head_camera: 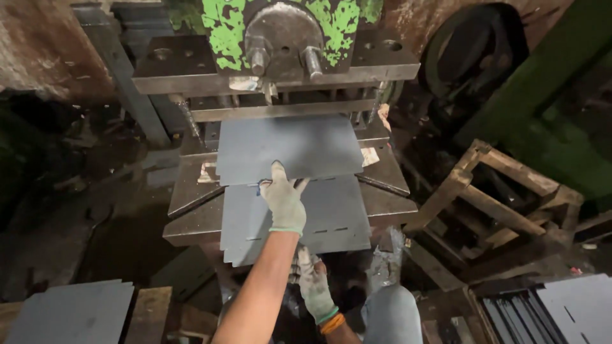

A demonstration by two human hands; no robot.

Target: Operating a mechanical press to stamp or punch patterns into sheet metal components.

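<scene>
A grey metal sheet (290,145) lies tilted in the opening of a press, over a second grey sheet with small slots (335,213) that rests on the press bed (386,199) and juts over its front. My left hand (284,202), in a soiled glove, grips the near edge of the upper sheet, thumb on top. My right hand (312,281), gloved with an orange wristband, sits lower, just under the front edge of the slotted sheet. Whether it holds that edge is unclear.
The press ram with flaking green paint (223,28) hangs over the sheets. Grey sheets are stacked at bottom left (70,312) and bottom right (580,306). A rough wooden frame (497,204) stands to the right. My knee (392,313) is below the bed.
</scene>
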